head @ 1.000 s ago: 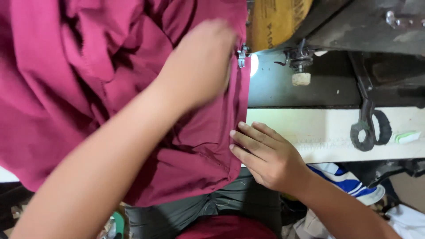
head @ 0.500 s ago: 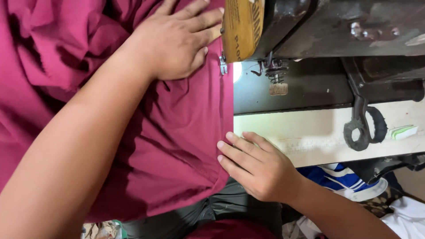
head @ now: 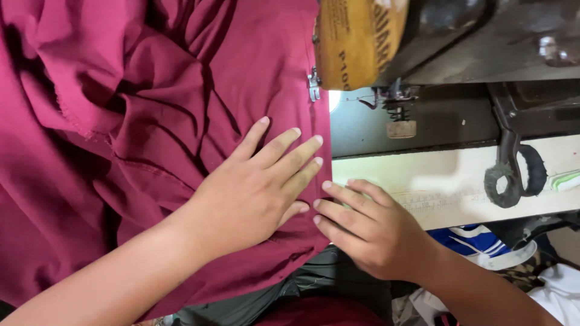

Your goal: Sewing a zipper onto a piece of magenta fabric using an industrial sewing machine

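Note:
A large maroon cloth (head: 121,121) covers the left of the view, bunched in folds at the upper left. My left hand (head: 260,187) lies flat on it with fingers spread, pressing the cloth near its right edge. Just beside it, my right hand (head: 368,226) rests with fingertips on the cloth's edge at the table front. The cloth's edge runs up under the metal presser foot (head: 313,84) of a sewing machine (head: 423,42). Neither hand grips anything.
The machine's yellowish head (head: 353,39) and dark body fill the top right. A pair of black-handled scissors (head: 510,169) lies on the pale table (head: 447,181). Blue-white fabric (head: 477,238) and other cloth sit below the table edge at the lower right.
My left hand has come down from near the presser foot to a spot beside my right hand. The view has shifted; the right hand stays at the cloth's edge.

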